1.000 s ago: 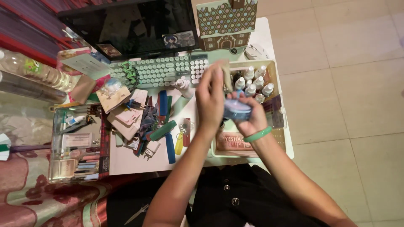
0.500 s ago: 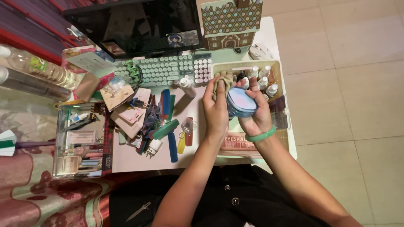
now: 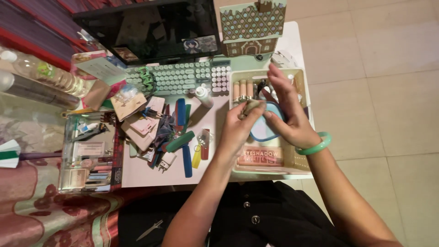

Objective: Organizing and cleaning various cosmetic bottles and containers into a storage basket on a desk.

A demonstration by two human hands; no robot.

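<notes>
Landmark: cream basket (image 3: 302,165) at the desk's right end.

Nearest, inside the basket's front edge: a flat pink palette box (image 3: 259,157), lying flat.

Above the basket's middle: both hands meet. Left hand (image 3: 238,128), fingers curled, tips pinched on a small tan-grey object (image 3: 251,107); what it is cannot be told. Right hand (image 3: 288,114), fingers extended and close together, cups a round blue-rimmed compact (image 3: 265,129) from its right side; a green bangle (image 3: 314,145) sits on that wrist. The compact is held over the basket, not resting in it.

Left of the basket: blue and green tubes (image 3: 182,132) in a loose pile on the desk.

Beyond the basket's far-left corner: a pale green keyboard (image 3: 183,78), then a dark monitor (image 3: 151,29). Straight behind the basket: a gingerbread-house box (image 3: 252,27).
</notes>
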